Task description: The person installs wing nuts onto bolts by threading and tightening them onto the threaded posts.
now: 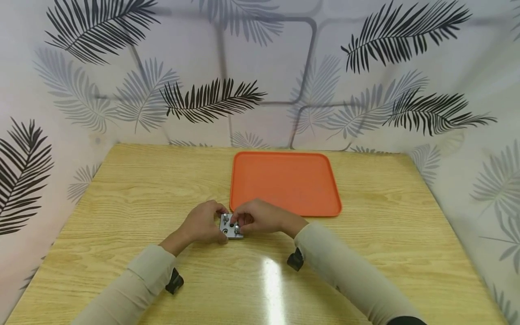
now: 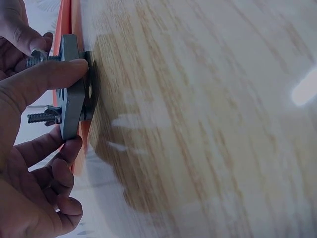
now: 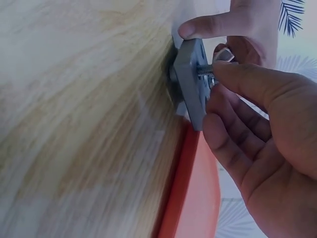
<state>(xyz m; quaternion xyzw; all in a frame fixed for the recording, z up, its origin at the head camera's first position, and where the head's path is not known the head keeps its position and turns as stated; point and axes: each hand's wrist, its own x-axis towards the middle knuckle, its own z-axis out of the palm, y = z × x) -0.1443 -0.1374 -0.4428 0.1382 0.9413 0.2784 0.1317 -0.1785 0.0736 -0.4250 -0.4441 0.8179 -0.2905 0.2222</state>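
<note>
A small grey metal plate (image 1: 229, 234) with holes stands slightly above the wooden table, with threaded bolts rising through it. My left hand (image 1: 205, 222) grips the plate by its edges, the thumb on the near side and fingers on the far side. My right hand (image 1: 262, 217) pinches a wing nut (image 3: 224, 55) on the bolt nearest to it, between thumb and fingers. The other bolt (image 2: 37, 118) carries a nut against the plate's face and is untouched by the right hand. Parts under the plate are mostly hidden.
An orange tray (image 1: 284, 180) lies on the table (image 1: 162, 180) just behind the hands. A leaf-patterned cloth (image 1: 260, 58) hangs behind the table. Light glares on the tabletop (image 1: 272, 284) in front of the hands.
</note>
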